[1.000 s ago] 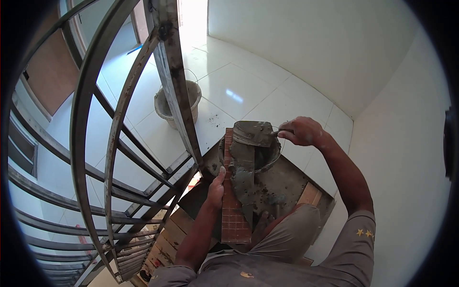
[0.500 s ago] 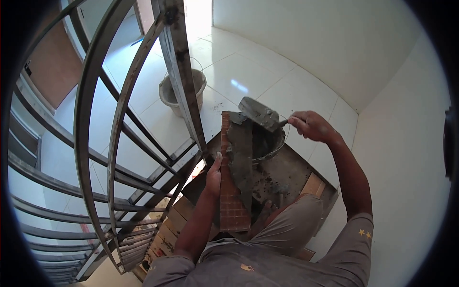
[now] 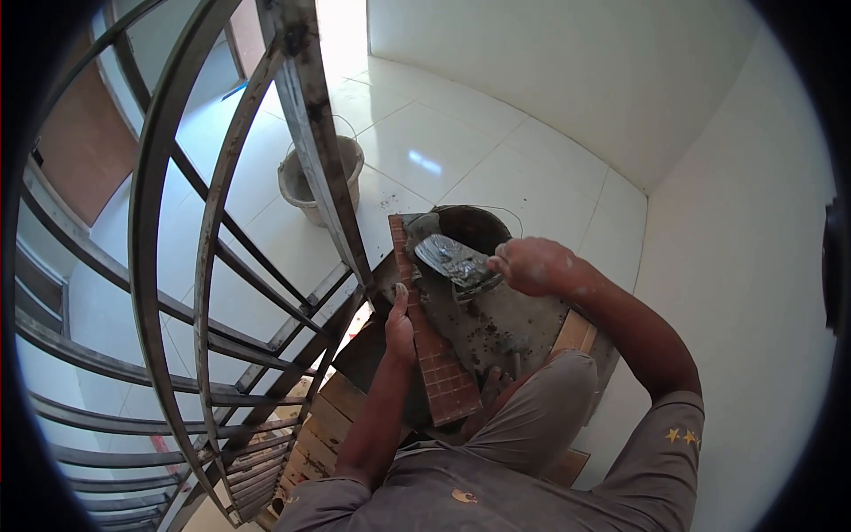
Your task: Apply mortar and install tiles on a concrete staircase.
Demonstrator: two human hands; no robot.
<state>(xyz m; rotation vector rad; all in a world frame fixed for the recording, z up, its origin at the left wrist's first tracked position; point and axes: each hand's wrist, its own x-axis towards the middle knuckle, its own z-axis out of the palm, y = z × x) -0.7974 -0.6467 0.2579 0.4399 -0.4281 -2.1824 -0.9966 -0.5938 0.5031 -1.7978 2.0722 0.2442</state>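
A long, narrow reddish-brown tile with a gridded face stands tilted in front of me. Grey mortar covers part of that face, mostly toward the far end and right side. My left hand grips the tile by its left edge, thumb up. In my right hand is the handle of a trowel, its blade smeared with wet mortar and held over the far part of the tile. Directly behind the trowel sits a dark mortar bucket, partly hidden by the blade and my hand.
A metal railing curves along the left, its post rising close by. Beyond it stands another bucket on white floor tiles. A small handled tool lies on the mortar-spotted step. A white wall bounds the right.
The trowel has come down and toward me from above the bucket to over the tile, turning its blade. The tile's near end has swung slightly right.
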